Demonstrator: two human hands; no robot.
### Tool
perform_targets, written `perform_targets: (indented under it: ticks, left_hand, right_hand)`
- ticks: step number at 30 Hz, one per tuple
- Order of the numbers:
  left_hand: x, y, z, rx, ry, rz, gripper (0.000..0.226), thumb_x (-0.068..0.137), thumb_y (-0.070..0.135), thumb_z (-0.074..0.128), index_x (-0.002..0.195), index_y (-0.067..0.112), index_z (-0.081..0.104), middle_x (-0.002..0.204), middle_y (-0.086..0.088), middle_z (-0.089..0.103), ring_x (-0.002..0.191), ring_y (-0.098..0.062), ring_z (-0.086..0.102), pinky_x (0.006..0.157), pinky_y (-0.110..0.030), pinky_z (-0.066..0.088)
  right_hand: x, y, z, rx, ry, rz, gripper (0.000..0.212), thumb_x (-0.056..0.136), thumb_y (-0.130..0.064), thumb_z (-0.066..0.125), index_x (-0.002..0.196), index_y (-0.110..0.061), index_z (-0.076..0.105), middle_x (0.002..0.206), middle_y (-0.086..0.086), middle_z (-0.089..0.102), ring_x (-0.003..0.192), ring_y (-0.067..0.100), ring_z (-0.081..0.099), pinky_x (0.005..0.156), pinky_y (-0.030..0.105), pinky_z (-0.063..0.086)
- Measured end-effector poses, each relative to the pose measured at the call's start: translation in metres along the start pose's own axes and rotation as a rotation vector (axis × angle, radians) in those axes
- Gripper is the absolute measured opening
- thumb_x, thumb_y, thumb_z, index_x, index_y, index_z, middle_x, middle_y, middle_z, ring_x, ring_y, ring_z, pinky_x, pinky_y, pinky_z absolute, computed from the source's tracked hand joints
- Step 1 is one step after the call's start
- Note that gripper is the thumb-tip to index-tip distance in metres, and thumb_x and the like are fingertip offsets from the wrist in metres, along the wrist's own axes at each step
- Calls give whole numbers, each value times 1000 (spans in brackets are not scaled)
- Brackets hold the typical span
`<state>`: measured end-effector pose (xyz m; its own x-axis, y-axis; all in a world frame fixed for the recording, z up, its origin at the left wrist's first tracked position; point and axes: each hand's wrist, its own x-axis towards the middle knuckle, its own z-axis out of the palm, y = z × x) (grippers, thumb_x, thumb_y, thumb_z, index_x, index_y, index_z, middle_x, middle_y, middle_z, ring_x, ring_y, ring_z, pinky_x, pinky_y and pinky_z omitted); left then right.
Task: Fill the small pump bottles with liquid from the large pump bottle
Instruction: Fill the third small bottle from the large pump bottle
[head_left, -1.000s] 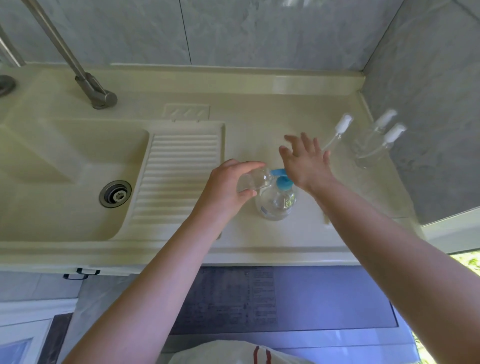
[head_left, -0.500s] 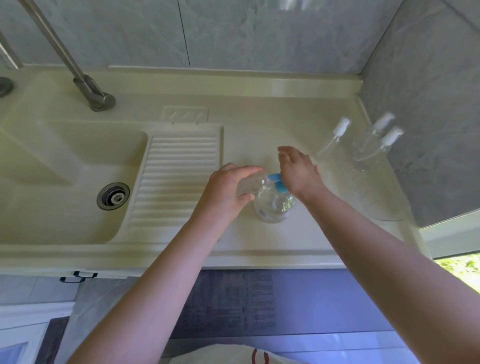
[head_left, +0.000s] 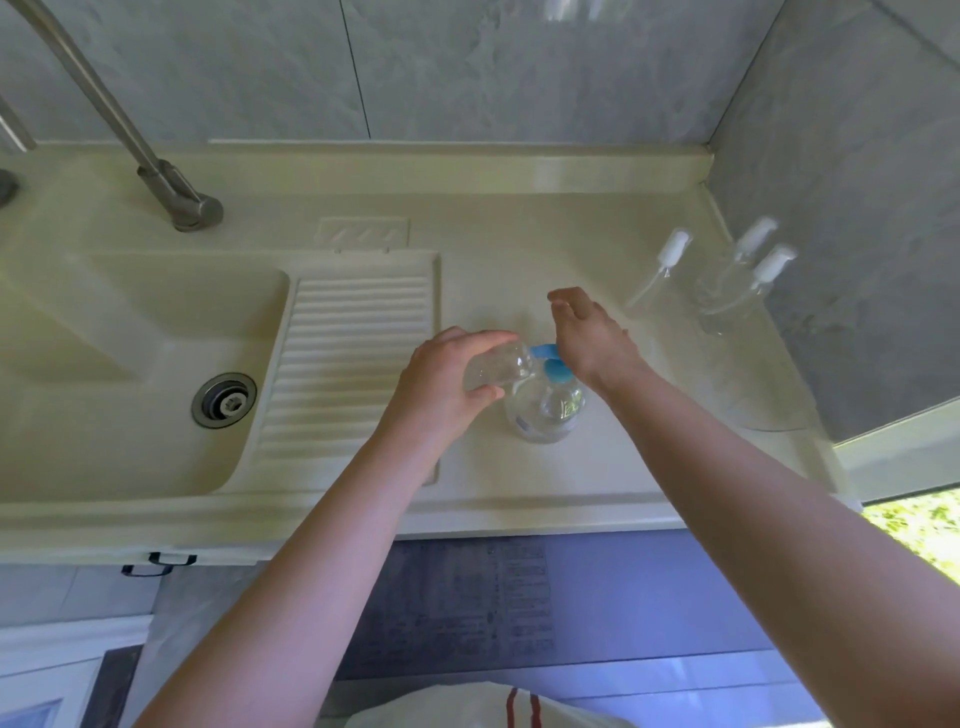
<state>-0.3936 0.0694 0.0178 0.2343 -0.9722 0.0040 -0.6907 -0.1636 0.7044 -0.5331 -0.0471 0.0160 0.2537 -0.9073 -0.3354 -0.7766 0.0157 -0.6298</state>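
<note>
Countertop (head_left: 519, 483): left hand (head_left: 441, 384) grips small bottle (head_left: 496, 366); right hand (head_left: 592, 338), fingers relaxed, hides large bottle (head_left: 545, 410) pump.

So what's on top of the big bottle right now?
The right hand presses its blue pump; the spout meets the small bottle gripped by the left hand. The pump head is mostly hidden.

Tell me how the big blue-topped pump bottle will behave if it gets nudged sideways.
The large pump bottle looks wide and squat, so it probably slides rather than tips. Its clear body seems partly filled, so likely fairly heavy. The right hand over its pump should steady it.
</note>
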Motion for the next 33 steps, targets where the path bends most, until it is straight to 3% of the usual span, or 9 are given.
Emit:
perform_targets:
  ticks: [2, 5, 8, 12, 15, 18, 26, 30, 33]
  left_hand:
    - [-1, -1, 1, -23, -9, 0, 59, 78, 13, 77, 127, 42, 61, 107, 10, 59, 105, -6, 56, 94, -20, 40]
    - [1, -3, 1, -6, 3, 23, 59, 78, 16, 78, 127, 44, 60, 107, 10, 60, 104, -6, 56, 93, -21, 41]
    - [1, -5, 2, 4, 13, 19, 60, 78, 16, 78, 127, 45, 59, 106, 11, 60, 103, -5, 55, 89, -20, 40]
    - [2, -7, 4, 23, 0, 10, 61, 77, 18, 78, 127, 48, 58, 106, 13, 59, 106, -12, 57, 96, -36, 47]
    - [1, -6, 4, 24, 8, 4, 61, 78, 18, 77, 126, 50, 57, 107, 13, 58, 108, -13, 57, 97, -40, 47]
    - [2, -6, 3, 39, 20, 11, 60, 79, 20, 76, 126, 51, 56, 107, 13, 59, 110, -15, 56, 97, -42, 46]
    - [6, -6, 6, 82, 16, -1, 62, 77, 21, 78, 124, 53, 55, 106, 14, 58, 108, -16, 57, 94, -42, 48]
    - [4, -4, 3, 94, 30, 11, 60, 78, 22, 77, 125, 53, 55, 107, 15, 58, 109, -14, 57, 94, -42, 48]
    - [3, -6, 3, 77, 33, 16, 61, 78, 22, 77, 127, 52, 55, 106, 17, 58, 107, -12, 57, 95, -41, 48]
  right_hand:
    - [1, -5, -7, -52, 33, -17, 44, 103, -41, 24, 142, -32, 43, 146, 6, 46, 136, 29, 40, 118, 55, 14]
    - [7, -11, -18, 27, 71, -71, 45, 103, -46, 27, 141, -30, 44, 142, 8, 51, 135, 30, 43, 117, 55, 21]
    - [1, -6, -9, -34, 72, -100, 41, 104, -40, 26, 138, -32, 47, 142, 3, 51, 137, 26, 39, 117, 56, 18]
    - [-3, 0, 4, -98, 104, -107, 40, 104, -36, 21, 134, -33, 48, 142, -1, 51, 142, 25, 32, 118, 54, 12]
    - [2, -4, -4, -83, 86, -87, 40, 104, -40, 25, 136, -32, 47, 142, 2, 51, 140, 27, 34, 118, 56, 13]
    - [6, -10, -15, 11, 29, -87, 43, 103, -46, 28, 140, -31, 45, 144, 7, 50, 138, 29, 38, 117, 56, 19]
    - [4, 0, 2, -141, 80, -127, 43, 104, -36, 22, 140, -33, 45, 152, -2, 42, 150, 26, 19, 121, 53, 6]
    - [5, -7, -17, -85, 46, -77, 46, 103, -46, 27, 144, -30, 40, 149, 9, 44, 143, 31, 31, 118, 56, 16]
    - [3, -11, -20, -141, 119, -173, 42, 105, -41, 27, 143, -30, 42, 147, 5, 46, 143, 27, 31, 119, 55, 12]
